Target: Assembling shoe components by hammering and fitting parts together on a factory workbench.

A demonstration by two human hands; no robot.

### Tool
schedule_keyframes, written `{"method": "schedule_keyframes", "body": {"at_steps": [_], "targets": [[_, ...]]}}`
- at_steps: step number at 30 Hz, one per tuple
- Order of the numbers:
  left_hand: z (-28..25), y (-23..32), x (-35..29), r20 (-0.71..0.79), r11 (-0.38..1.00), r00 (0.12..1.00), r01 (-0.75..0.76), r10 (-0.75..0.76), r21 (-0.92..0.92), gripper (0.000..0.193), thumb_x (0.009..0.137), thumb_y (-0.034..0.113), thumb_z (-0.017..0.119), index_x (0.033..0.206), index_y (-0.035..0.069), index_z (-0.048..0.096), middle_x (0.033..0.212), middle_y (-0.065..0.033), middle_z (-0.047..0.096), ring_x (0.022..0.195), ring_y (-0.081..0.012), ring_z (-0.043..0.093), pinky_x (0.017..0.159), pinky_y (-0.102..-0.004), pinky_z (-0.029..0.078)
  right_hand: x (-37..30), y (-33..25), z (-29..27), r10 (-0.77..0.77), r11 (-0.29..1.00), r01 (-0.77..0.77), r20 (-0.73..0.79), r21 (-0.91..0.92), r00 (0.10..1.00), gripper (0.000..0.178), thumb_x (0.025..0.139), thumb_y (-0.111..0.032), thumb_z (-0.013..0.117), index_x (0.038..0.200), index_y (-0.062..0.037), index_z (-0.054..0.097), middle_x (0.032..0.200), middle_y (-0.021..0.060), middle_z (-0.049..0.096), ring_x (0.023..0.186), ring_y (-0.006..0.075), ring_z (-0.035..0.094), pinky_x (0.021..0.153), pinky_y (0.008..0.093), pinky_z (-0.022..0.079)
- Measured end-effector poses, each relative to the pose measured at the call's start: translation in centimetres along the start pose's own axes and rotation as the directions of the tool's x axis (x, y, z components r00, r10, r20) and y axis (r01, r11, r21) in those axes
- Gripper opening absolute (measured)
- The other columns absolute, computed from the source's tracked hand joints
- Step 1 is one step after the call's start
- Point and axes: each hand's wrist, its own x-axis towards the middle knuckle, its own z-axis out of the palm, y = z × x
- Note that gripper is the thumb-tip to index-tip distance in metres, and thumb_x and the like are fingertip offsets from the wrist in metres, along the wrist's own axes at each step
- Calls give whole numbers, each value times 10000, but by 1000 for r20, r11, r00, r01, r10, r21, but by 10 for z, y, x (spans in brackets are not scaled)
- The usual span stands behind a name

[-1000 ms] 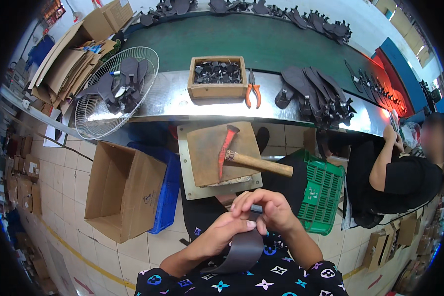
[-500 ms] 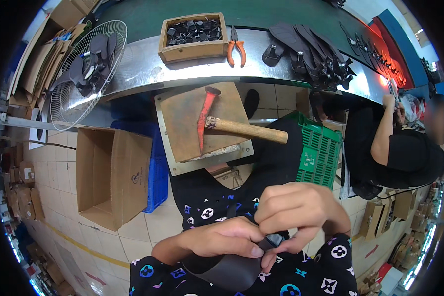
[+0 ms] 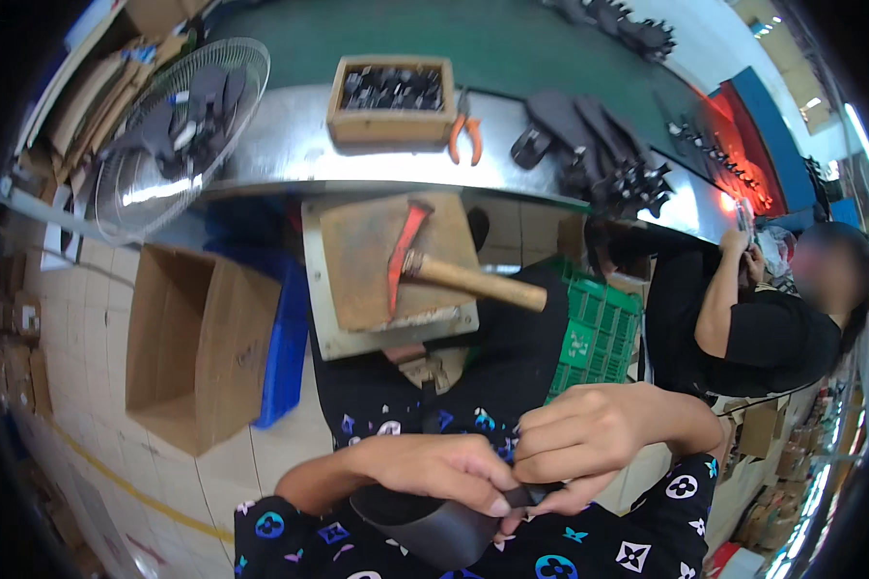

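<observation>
Strap (image 3: pixel 444 537) at six o'clock: our left hand (image 3: pixel 441 472) pinches it, fingers nearly closed, and our curled right hand (image 3: pixel 586 436) grips its end. If either pinch loosens, the bent strap could spring free.

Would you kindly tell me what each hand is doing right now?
Left hand: closed, holding the dark strap.
Right hand: closed, apparently pinching the dark strap's end.
</observation>
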Motion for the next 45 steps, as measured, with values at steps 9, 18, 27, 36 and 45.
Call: {"method": "schedule_keyframes", "body": {"at_steps": [9,18,27,36,45], "targets": [[-15,96,-126,-513,520,-89,113,854,846,194,909,210,558,949,23,589,963,-123,622,883,-195,591,826,-316,471,-105,98,-121,61,223,-895,-910,-387,409,304,896,-220,666,1100,1,634,1069,181,668,1000,379,636,853,450,505],[-71,157,-281,379,357,-389,921,839,156,950,968,509,574,1516,-125,126,1598,-320,109,1506,-385,135,1231,-413,135,-236,192,-213,-53,328,-945,-999,-11,-7,330,839,-258,691,774,56,612,673,209,637,668,378,654,650,463,501],[-46,92,-71,-132,-64,137,890,982,451,846,875,196,701,1534,-34,224,1579,-239,276,1493,-364,210,1223,-455,136,-2,69,-124,458,856,231,-886,462,73,159,978,-202,610,942,-92,501,727,26,564,529,86,535,397,234,423],[-12,56,-35,-153,65,111,560,982,826,234,885,44,712,1096,0,617,927,-109,721,900,-235,707,810,-319,541,33,81,21,196,977,-117,-549,176,813,611,991,-410,583,1444,-43,404,1025,178,684,757,267,707,681,372,573],[-87,12,-24,-619,592,-74,400,782,699,656,888,245,755,1390,-33,439,1215,-164,603,1116,-257,591,969,-353,457,-107,113,92,611,380,-921,-770,80,185,664,767,-277,813,1304,-64,488,756,152,692,740,368,713,628,435,559]]}}
